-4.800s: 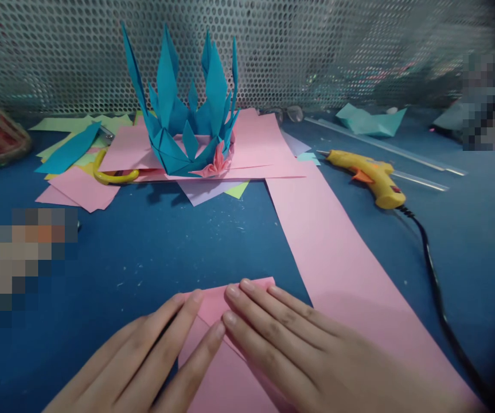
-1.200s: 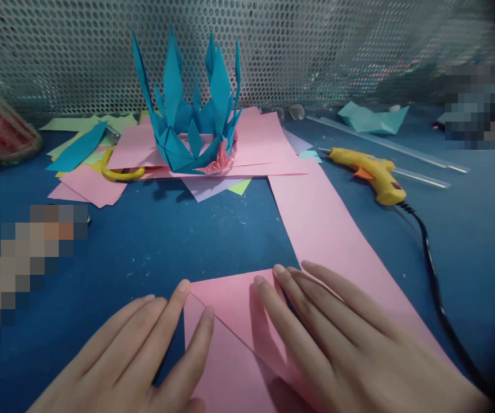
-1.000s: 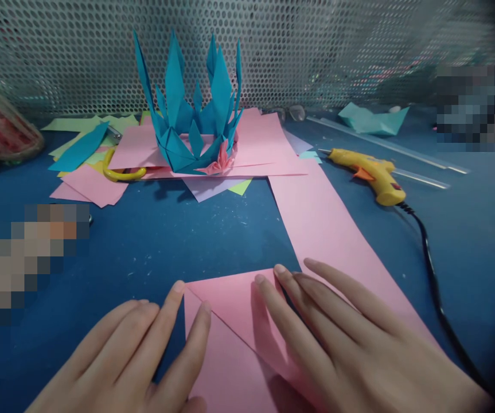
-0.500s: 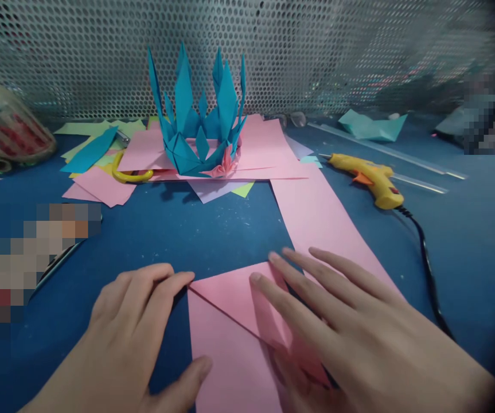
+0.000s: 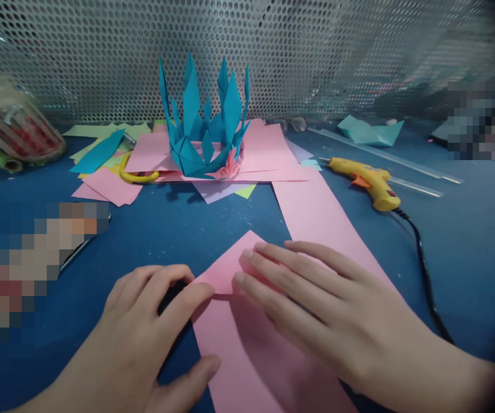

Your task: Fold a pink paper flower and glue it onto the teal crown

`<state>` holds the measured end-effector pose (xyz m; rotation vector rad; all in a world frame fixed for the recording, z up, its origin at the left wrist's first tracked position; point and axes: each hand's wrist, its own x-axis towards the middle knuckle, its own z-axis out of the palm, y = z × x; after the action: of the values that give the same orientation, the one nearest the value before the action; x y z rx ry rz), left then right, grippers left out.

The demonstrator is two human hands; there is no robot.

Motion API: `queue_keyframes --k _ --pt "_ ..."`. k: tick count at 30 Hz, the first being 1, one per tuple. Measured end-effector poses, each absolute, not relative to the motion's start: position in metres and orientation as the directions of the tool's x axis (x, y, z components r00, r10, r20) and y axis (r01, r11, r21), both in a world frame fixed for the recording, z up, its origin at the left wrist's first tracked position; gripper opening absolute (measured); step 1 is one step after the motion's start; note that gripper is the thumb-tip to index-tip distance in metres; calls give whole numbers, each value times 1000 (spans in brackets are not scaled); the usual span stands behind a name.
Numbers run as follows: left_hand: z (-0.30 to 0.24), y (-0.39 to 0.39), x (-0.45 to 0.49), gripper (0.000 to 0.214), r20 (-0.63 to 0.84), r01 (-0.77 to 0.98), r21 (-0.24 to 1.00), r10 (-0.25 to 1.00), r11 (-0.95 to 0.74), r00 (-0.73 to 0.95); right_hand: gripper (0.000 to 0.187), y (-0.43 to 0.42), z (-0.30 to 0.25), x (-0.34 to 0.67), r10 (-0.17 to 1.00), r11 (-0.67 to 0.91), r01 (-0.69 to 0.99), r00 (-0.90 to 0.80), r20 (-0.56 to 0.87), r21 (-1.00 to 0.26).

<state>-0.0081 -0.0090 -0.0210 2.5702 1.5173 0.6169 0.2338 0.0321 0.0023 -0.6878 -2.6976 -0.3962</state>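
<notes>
Head view. Pink sheet [image 5: 238, 327] on the tabletop [image 5: 195, 226], low centre; near end cut off by the frame. Right hand [image 5: 337, 310] hides the fold's right part and some of the long pink strip [image 5: 316, 206] beyond. Right hand unclenched, fingers laid flat across the fold. Left hand [image 5: 139, 315]: bent fingers at the fold's left corner, thumb well apart; cannot tell if the fingers pinch. Object at left [image 5: 36, 258] pixelated, unreadable; another patch at right [image 5: 483, 117] likewise.

Against half a second ago: sheet turned, its folded top now peaked, flap edge near level instead of slanting. Left index has come onto the flap.

Around: blue paper crown [image 5: 189, 162] upright behind, pink paper flower [image 5: 230, 165] at its base. Yellow handle [image 5: 137, 175] beside it, partly under pink paper. Glue gun [image 5: 361, 175] right of the strip; its cord [image 5: 420, 246] runs behind the right hand's wrist.
</notes>
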Motion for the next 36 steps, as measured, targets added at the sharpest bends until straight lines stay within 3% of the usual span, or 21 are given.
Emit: queue_keyframes --k 6,14,20,24,26,27,29,31,33,36 --pt "-18 -8 -9 23 308 775 406 871 -485 384 35 37 -1 235 404 826 525 -805 434 206" --pt "-11 -1 -12 18 295 726 474 867 -498 402 40 33 6 224 360 843 460 -868 343 280" --pt "-4 2 -10 13 305 723 526 893 -449 332 33 26 9 216 526 730 600 -799 293 327" --pt "-3 1 -9 14 268 673 616 912 -409 309 50 32 16 223 641 624 718 -696 325 307" --pt "-4 -1 -10 15 263 636 665 919 -392 293 46 37 19 228 713 566 810 -576 400 157" --pt "-5 -2 -11 15 263 626 678 922 -387 284 39 40 21 231 748 549 836 -499 437 14" --pt "-5 -3 -12 16 274 609 690 920 -392 282 28 46 24 234 835 520 796 -397 381 -311" --pt "-4 -3 -13 17 273 587 710 920 -389 280 27 51 27 236 912 403 672 -353 209 -621" --pt "-1 0 -12 18 284 537 751 922 -385 264 29 56 30 236 941 177 496 -338 -2 -850" --pt "0 4 -9 19 292 438 825 933 -357 209 23 65 32 235 901 -185 225 -350 -256 -957"
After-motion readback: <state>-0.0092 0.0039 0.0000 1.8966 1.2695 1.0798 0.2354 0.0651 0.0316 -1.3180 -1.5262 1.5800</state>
